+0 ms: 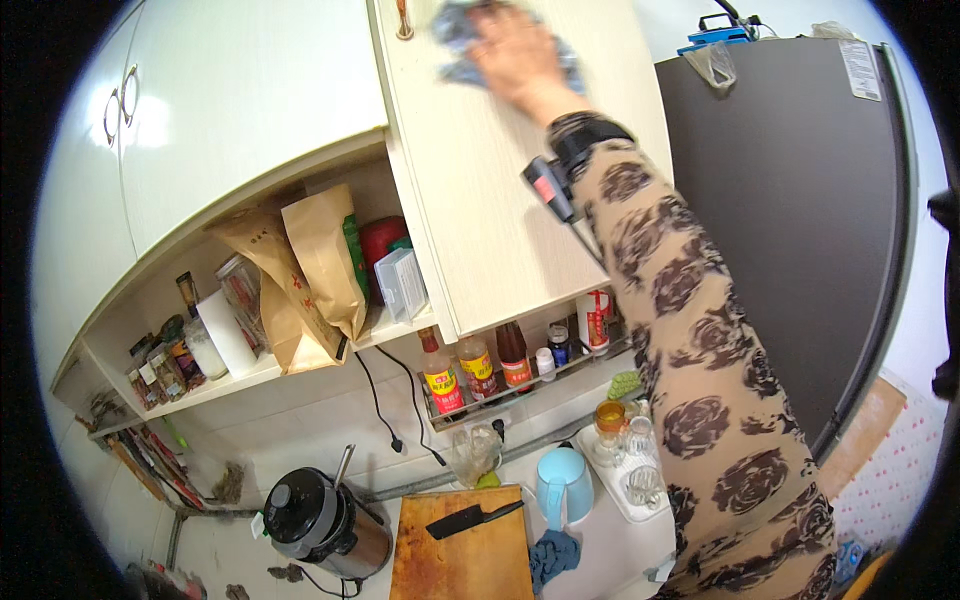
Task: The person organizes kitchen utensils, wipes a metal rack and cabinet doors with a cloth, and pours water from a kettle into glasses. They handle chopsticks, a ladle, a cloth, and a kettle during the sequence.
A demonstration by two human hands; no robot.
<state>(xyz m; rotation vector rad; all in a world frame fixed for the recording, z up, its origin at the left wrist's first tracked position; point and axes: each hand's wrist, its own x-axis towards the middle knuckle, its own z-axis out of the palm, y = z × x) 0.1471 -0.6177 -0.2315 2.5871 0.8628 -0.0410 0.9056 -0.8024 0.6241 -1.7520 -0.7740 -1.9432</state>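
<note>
My right hand (517, 56), blurred, presses a grey-blue cloth (460, 37) flat against the pale door of a wall cabinet (495, 202), just right of its small handle (404, 21). The fingers lie over the cloth, and part of it shows on both sides of the hand. The arm wears a sheer tan sleeve with dark rose patterns and a black band at the wrist, with a small dark device beside it. My left hand is out of view.
Below are a black cleaver (465, 520) on a wooden cutting board (427, 562), an electric pressure cooker (330, 517), a light-blue pitcher (564, 480) and a glass tray (641, 510). Sauce bottles (442, 382) stand on a rail shelf; paper bags (322, 262) fill an open shelf. A grey refrigerator (780, 195) stands right.
</note>
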